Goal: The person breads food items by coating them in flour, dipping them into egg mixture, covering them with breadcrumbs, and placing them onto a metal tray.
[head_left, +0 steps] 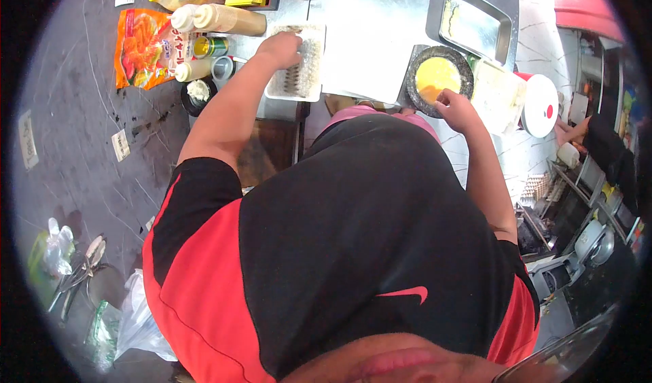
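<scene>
My left hand (280, 50) is over a white rectangular tray (272, 92) of pale, coarse crumbs (311, 60). Its fingers are curled at the crumbs, and whatever lies beneath them is hidden. On the other side, my right hand (458, 110) is at the near edge of a dark speckled bowl (415, 74). Yellow liquid (438, 74), which looks like beaten egg, fills the bowl. My right fingertips are pinched together over the liquid; anything between them is too small to make out. An orange patch shows in the liquid beside them.
Squeeze bottles (231, 20), an orange food bag (139, 50) and a small black bowl (190, 101) of white paste stand at left. A metal tray (506, 26) is at the back right. A pale tray (499, 97) and a white round lid (541, 106) are right of the bowl.
</scene>
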`<state>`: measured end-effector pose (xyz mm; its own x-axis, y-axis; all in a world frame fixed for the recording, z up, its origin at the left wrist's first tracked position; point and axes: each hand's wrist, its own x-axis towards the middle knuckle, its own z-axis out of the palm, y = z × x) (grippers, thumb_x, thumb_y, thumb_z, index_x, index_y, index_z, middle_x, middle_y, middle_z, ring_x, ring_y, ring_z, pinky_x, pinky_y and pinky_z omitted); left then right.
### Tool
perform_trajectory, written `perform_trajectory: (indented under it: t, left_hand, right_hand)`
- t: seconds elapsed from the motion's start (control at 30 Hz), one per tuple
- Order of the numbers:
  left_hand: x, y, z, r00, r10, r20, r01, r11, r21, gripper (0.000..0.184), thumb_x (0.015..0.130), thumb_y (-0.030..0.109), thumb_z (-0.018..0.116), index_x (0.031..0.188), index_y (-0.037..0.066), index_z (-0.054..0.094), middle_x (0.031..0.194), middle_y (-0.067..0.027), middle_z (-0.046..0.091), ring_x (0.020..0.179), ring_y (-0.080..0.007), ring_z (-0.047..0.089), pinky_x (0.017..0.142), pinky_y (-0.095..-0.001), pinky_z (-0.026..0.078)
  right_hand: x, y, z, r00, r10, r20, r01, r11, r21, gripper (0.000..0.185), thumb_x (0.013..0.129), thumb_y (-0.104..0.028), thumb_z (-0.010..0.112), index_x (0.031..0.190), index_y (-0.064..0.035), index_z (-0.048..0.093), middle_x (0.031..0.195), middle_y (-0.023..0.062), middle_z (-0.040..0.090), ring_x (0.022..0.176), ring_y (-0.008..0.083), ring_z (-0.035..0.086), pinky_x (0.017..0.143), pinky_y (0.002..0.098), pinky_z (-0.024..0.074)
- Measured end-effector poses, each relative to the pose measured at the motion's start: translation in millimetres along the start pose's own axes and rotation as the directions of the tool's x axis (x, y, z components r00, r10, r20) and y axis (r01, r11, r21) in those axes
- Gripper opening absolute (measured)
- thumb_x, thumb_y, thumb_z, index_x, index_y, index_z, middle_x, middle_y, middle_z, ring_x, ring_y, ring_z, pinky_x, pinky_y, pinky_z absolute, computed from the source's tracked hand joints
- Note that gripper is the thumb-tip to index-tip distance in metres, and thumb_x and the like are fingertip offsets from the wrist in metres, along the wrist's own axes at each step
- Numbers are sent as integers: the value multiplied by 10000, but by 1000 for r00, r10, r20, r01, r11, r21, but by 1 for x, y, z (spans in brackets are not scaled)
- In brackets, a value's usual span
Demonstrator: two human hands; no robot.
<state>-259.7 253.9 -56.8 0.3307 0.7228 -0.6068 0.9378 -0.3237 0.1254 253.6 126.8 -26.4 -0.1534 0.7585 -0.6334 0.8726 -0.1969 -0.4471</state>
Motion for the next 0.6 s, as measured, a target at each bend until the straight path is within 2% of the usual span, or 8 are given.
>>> perform_trajectory:
  t: [0.13, 0.23, 0.33, 0.43, 0.6]
  left_hand:
    - [-9, 14, -18, 990, -120, 76, 128, 986, -109, 392, 914, 239, 755, 1266, 68, 761, 1278, -203, 765, 1245, -394, 719, 1110, -514, 560]
    - [-10, 7, -5, 997, -75, 32, 75, 997, -30, 432, 916, 241, 746, 1314, 74, 744, 1298, -196, 758, 1266, -389, 711, 1118, -507, 558]
    - [-11, 4, 8, 995, -82, -58, 80, 996, -41, 463, 918, 251, 746, 1347, 78, 731, 1314, -194, 754, 1266, -390, 710, 1122, -502, 558]
    - [-13, 8, 10, 991, -107, -78, 102, 993, -61, 472, 915, 261, 753, 1349, 76, 732, 1329, -198, 747, 1276, -385, 706, 1119, -503, 558]
    - [-7, 7, 8, 978, -205, -46, 189, 954, -232, 483, 910, 289, 760, 1334, 61, 734, 1251, -211, 779, 1207, -401, 737, 1072, -504, 575]
  right_hand:
    - [2, 3, 1, 1000, 13, 8, -13, 1000, 3, 309, 1003, -300, 725, 1111, -12, 742, 1039, 244, 794, 993, 416, 772, 887, 497, 594]
    - [3, 3, 1, 1000, 16, -2, -16, 1000, -22, 316, 997, -302, 725, 1115, -9, 740, 1043, 246, 794, 1000, 419, 772, 890, 499, 594]
    - [3, 3, 0, 1000, -2, -9, 2, 1000, -15, 322, 994, -304, 722, 1113, -6, 738, 1037, 245, 793, 989, 417, 770, 886, 500, 593]
    - [3, 0, -2, 1000, 22, 14, -21, 1000, -10, 326, 992, -306, 717, 1115, -6, 737, 1041, 245, 794, 989, 413, 772, 890, 499, 594]
    - [1, -2, -5, 1000, 19, 12, -19, 1000, -24, 323, 996, -309, 719, 1114, -9, 739, 1041, 239, 797, 996, 410, 775, 897, 496, 595]
